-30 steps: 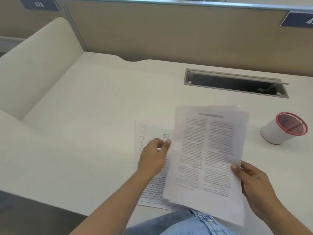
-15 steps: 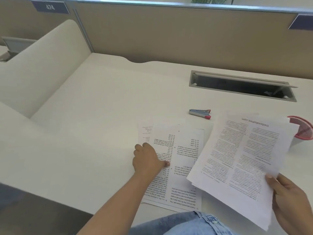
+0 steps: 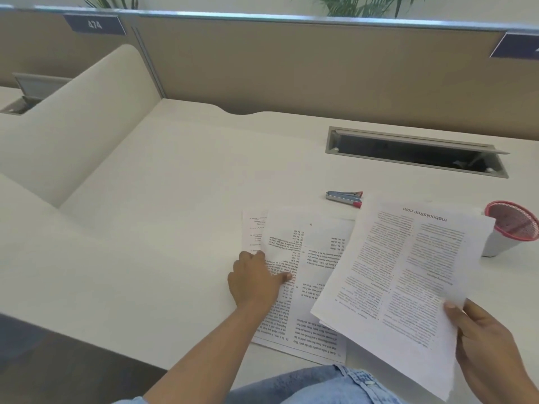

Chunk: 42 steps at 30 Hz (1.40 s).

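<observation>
Printed sheets (image 3: 315,272) lie in a loose pile on the white desk (image 3: 175,199), text upside down to me. My left hand (image 3: 256,279) rests on the pile's left edge, thumb pressed on the top sheet; whether the fingers grip an edge is unclear. My right hand (image 3: 490,348) pinches a thin stack of printed pages (image 3: 408,281) by its near right corner and holds it tilted above the desk, overlapping the pile's right side. A small grey stapler with red ends (image 3: 344,198) lies just beyond the papers.
A red-rimmed mesh cup (image 3: 507,231) lies tipped at the right, partly behind the held pages. An open grey cable tray (image 3: 417,153) is sunk into the desk behind. Beige partitions (image 3: 291,68) close off the back and left.
My right hand has swung the held pages off to the right, uncovering the pile and the stapler. My left hand has dropped onto the pile's left edge and stayed there.
</observation>
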Each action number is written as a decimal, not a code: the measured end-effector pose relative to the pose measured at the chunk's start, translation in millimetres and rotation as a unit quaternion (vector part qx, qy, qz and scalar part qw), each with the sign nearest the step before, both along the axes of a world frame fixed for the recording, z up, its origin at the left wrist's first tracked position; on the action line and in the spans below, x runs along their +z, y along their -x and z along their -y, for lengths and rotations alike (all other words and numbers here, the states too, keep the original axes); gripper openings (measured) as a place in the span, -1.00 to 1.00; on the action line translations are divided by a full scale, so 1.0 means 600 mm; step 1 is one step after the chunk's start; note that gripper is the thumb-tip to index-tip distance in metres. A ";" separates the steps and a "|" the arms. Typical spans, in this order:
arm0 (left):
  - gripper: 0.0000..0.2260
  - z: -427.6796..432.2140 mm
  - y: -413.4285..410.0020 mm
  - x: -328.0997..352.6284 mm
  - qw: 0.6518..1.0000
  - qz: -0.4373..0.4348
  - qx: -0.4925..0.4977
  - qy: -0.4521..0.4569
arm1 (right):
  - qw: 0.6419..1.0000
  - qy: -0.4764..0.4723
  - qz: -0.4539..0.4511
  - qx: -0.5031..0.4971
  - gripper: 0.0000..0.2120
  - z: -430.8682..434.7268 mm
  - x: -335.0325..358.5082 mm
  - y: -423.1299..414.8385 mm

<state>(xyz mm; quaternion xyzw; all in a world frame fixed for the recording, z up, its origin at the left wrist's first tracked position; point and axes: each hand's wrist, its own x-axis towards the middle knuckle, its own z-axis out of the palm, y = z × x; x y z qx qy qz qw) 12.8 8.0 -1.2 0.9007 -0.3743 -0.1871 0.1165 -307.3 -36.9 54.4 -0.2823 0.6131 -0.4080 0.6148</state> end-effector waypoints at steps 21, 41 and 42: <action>-0.89 -0.028 -0.110 0.099 0.929 -0.186 0.046 0.317 | 0.999 0.017 -0.047 0.002 -0.81 -0.015 0.012 0.025; -0.93 0.019 0.025 0.169 0.852 -0.383 0.085 0.346 | 0.980 0.075 -0.032 0.182 -0.81 -0.001 0.063 -0.109; -0.89 0.022 0.028 0.163 0.864 -0.366 0.087 0.336 | 0.979 0.071 -0.030 0.186 -0.80 -0.001 0.065 -0.110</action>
